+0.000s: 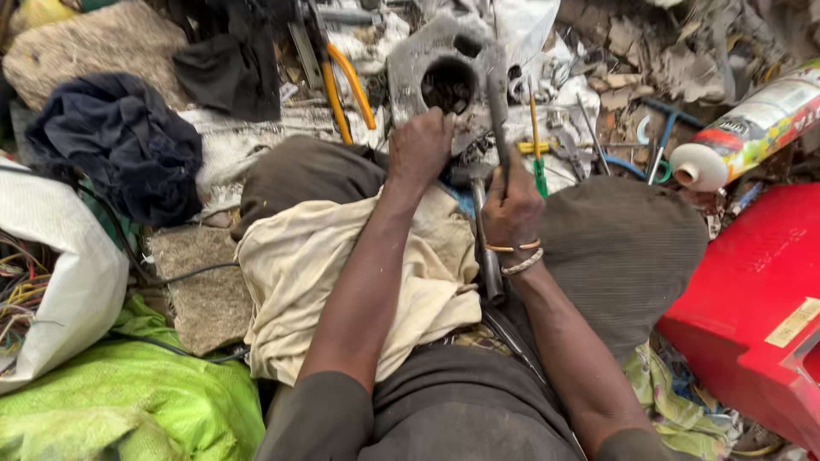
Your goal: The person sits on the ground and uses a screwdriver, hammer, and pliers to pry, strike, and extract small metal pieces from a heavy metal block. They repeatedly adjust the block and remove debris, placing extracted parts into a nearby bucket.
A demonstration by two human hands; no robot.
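Cluttered ground strewn with rubble, rags and scrap spreads out ahead of a seated person's legs. Just past the knees lies a grey metal casting (pixel 444 64) with a round dark bore. The left hand (pixel 420 145) is closed in a fist against its near edge, seemingly bracing it; what it grips, if anything, is hidden. The right hand (pixel 511 209) is wrapped around a hammer (pixel 495 128), whose head is raised beside the bore. Judging by this, a striking step is in hand, and a clean blow calls for the casting staying pinned. A cream cloth (pixel 342 273) covers the left thigh. Orange-handled pliers (pixel 346 90), a green-handled screwdriver (pixel 536 141), a spray can (pixel 752 128) and a red case (pixel 752 299) crowd the ground's far and right edges, narrowing the swing.
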